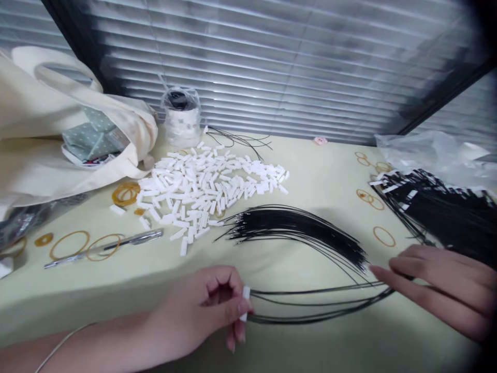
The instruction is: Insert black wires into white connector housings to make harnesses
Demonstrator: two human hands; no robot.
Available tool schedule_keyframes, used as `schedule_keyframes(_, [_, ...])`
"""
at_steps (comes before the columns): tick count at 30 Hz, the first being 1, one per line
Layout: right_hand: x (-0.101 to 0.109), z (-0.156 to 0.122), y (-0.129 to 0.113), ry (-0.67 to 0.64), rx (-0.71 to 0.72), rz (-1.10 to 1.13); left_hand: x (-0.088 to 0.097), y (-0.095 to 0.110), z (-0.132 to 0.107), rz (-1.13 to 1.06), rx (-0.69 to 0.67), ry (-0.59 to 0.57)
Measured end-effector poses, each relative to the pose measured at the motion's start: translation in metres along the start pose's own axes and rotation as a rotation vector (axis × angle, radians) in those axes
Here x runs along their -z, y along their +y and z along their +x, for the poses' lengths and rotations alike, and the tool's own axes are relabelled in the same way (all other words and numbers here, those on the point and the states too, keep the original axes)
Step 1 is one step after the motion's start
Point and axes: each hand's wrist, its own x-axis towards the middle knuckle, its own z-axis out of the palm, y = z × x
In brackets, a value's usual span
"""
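White connector (246,292), slim, oblong, black wires (287,321) extending from one side.

Horizontal blinds (252,67) hang behind the pale table (322,176), where a cream tote bag (34,166) with a dotted green cloth (89,134) in its opening sits at left, near a plastic-wrapped roll (181,124). A cluster of tan rubber bands (126,194) lies by the bag, and two looser bands (70,232) overlap a slim pen (130,241). A small pink object (320,140) rests near the back edge, crumpled clear plastic (419,150) at far right.
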Motion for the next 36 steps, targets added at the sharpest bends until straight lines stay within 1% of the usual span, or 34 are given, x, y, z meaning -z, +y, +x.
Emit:
schedule_keyframes(2, [-0.001, 0.014, 0.002, -0.125, 0.146, -0.115, 0.001, -0.001, 0.003, -0.048, -0.072, 0.082])
schedule_keyframes(4, [-0.004, 0.035, 0.002, -0.282, 0.267, -0.115, 0.002, 0.000, 0.006, -0.094, -0.079, 0.114])
schedule_keyframes(5, [-0.007, 0.048, 0.000, -0.332, 0.301, -0.089, 0.003, 0.001, 0.006, -0.103, -0.069, 0.117])
schedule_keyframes(6, [-0.011, 0.062, -0.004, -0.340, 0.317, -0.061, 0.003, 0.001, 0.007, -0.103, -0.058, 0.116])
schedule_keyframes(7, [-0.017, 0.076, -0.011, -0.315, 0.323, -0.038, 0.004, 0.002, 0.006, -0.092, -0.047, 0.115])
schedule_keyframes(9, [-0.034, 0.107, -0.028, -0.215, 0.254, 0.000, 0.005, 0.003, 0.005, -0.053, -0.032, 0.109])
schedule_keyframes(10, [-0.044, 0.121, -0.037, -0.211, 0.258, 0.035, 0.005, 0.003, 0.005, -0.038, -0.031, 0.106])
schedule_keyframes(13, [-0.075, 0.158, -0.060, -0.302, 0.269, 0.057, 0.004, 0.003, 0.004, 0.005, -0.034, 0.119])
schedule_keyframes(15, [-0.091, 0.173, -0.067, -0.360, 0.281, 0.056, 0.004, 0.002, 0.005, -0.002, -0.032, 0.141])
schedule_keyframes(17, [-0.099, 0.178, -0.068, -0.379, 0.272, 0.060, 0.003, 0.002, 0.006, -0.063, -0.023, 0.153])
schedule_keyframes(19, [-0.099, 0.175, -0.067, -0.365, 0.242, 0.070, 0.004, 0.002, 0.007, -0.150, -0.018, 0.156])
schedule_keyframes(22, [-0.087, 0.164, -0.068, -0.306, 0.185, 0.119, 0.006, 0.002, 0.007, -0.249, -0.020, 0.168])
schedule_keyframes(24, [-0.075, 0.155, -0.074, -0.282, 0.129, 0.197, 0.007, 0.003, 0.007, -0.286, -0.034, 0.172])
schedule_keyframes(26, [-0.066, 0.148, -0.083, -0.326, 0.089, 0.303, 0.008, 0.004, 0.008, -0.305, -0.037, 0.168])
schedule_keyframes(28, [-0.063, 0.143, -0.091, -0.370, 0.089, 0.381, 0.008, 0.005, 0.008, -0.316, -0.029, 0.167])
schedule_keyframes(31, [-0.068, 0.143, -0.096, -0.386, 0.118, 0.402, 0.007, 0.007, 0.008, -0.327, -0.026, 0.173])
schedule_keyframes(36, [-0.077, 0.144, -0.092, -0.385, 0.106, 0.433, 0.007, 0.010, 0.008, -0.323, -0.014, 0.179])
